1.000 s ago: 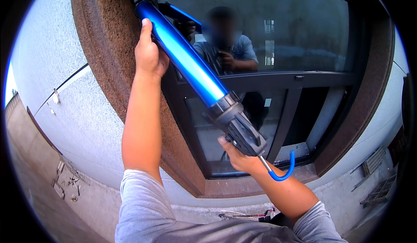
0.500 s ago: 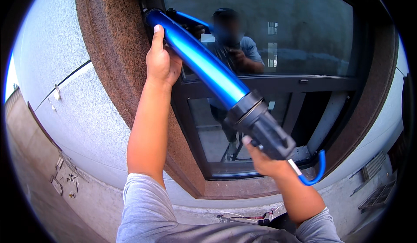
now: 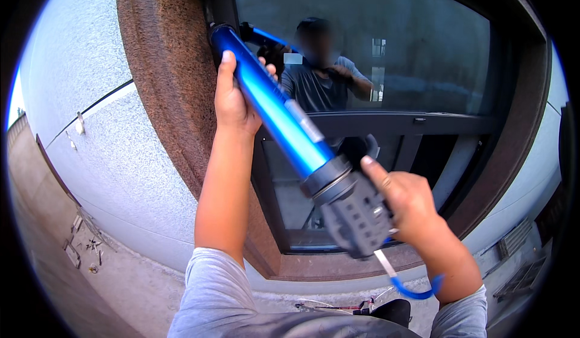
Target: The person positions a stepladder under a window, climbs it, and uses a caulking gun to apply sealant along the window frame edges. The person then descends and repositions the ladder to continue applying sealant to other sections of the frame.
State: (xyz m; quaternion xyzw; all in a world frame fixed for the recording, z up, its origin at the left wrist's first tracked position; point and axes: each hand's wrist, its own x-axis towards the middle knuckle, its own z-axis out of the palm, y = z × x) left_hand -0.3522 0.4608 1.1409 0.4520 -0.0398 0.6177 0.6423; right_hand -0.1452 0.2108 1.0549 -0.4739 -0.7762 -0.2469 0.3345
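A caulking gun (image 3: 275, 111) with a shiny blue barrel slants across the middle, its front end up at the left, near where the brown stone surround (image 3: 175, 84) meets the dark window frame. My left hand (image 3: 237, 96) is closed round the barrel's upper part, thumb along its top. At the black rear end, my right hand (image 3: 408, 202) grips the handle side, with one finger stretched along it; part of its hold is hidden behind the housing. A metal rod with a blue hooked end (image 3: 417, 291) sticks out at the back, beneath my right wrist.
A dark window pane (image 3: 411, 54) reflects a person and the gun. Below it runs the stone sill (image 3: 326, 266). A pale rough wall (image 3: 145, 156) stands at the left. On the ground far below lie several tools (image 3: 93, 250) and, at the right, a rack-like object (image 3: 513, 241).
The gun has turned about its length, showing a label and the perforated rear housing. Its rear end has swung down and left. My left hand has shifted slightly right and down.
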